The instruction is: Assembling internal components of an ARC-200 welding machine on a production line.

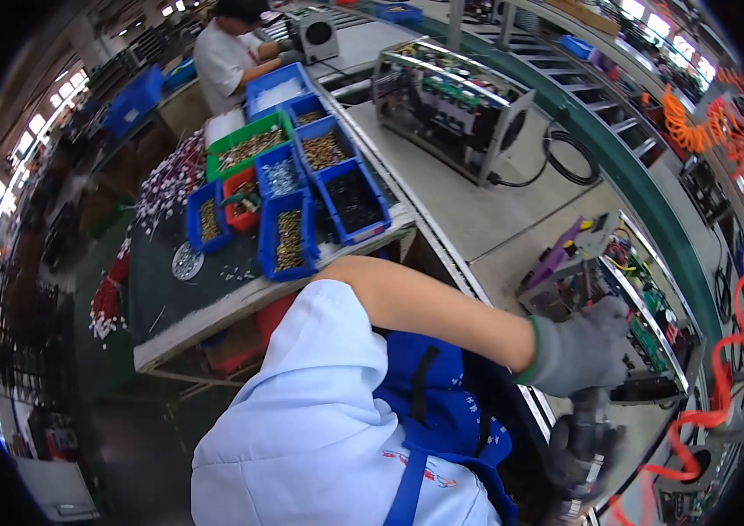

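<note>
My left hand (pixel 584 346), in a grey glove with a green cuff, reaches across to an open metal equipment chassis (pixel 652 302) on the work line. Its fingers are bent together at the chassis's near side; what they pinch is hidden. Inside the chassis show green circuit boards and coloured wires, and a purple part (pixel 551 261) sits at its left. Just below the left hand, my right hand (pixel 604 443), gloved and blurred, is wrapped round a dark power screwdriver (pixel 575 504) with silver bands. The screwdriver's tip cannot be made out.
Blue bins (pixel 288 232) of screws, a green bin (pixel 249 140) and a red bin (pixel 240 197) stand on a side table at left. Another open chassis (pixel 451 105) with a black cable (pixel 578 171) stands farther along. Red coiled hose (pixel 718 377) hangs at right. A co-worker (pixel 231 57) works at the far end.
</note>
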`<state>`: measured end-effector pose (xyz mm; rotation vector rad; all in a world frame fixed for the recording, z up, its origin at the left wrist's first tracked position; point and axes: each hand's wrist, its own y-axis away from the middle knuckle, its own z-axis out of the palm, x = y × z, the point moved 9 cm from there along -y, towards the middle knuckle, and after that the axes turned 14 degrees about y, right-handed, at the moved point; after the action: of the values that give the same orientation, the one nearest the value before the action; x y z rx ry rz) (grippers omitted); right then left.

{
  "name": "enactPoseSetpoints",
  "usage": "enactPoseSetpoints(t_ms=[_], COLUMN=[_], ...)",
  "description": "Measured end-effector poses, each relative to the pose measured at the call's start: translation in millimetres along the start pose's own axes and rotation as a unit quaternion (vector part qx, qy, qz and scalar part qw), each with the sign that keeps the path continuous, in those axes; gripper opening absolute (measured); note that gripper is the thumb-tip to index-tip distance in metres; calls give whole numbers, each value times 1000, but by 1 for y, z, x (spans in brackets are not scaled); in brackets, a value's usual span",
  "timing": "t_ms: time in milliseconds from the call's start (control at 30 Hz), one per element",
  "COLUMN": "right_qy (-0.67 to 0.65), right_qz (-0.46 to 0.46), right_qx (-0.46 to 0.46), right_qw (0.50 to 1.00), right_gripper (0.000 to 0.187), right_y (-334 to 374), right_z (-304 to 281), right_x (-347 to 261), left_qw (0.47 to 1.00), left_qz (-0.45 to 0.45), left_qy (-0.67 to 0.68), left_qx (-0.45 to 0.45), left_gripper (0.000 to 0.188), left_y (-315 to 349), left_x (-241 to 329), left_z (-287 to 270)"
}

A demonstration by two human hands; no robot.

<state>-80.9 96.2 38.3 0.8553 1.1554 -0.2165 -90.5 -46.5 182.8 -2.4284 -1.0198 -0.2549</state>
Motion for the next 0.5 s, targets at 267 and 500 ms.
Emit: enactPoseSetpoints(t_ms=[267, 500], right_qy=[-214, -213], right_qz=[-113, -98], right_qx=[-126, -10], right_qw=[962, 972], right_gripper=[65, 78], right_y=[-4, 25], right_z=[77, 83], right_x=[-19, -44], left_qw=[739, 685], left_qz=[-625, -705], left_qy=[-222, -180], left_qx=[118, -29], left_gripper=[24, 28], left_y=[307, 565], left_x=[-217, -318], left_z=[-152, -145])
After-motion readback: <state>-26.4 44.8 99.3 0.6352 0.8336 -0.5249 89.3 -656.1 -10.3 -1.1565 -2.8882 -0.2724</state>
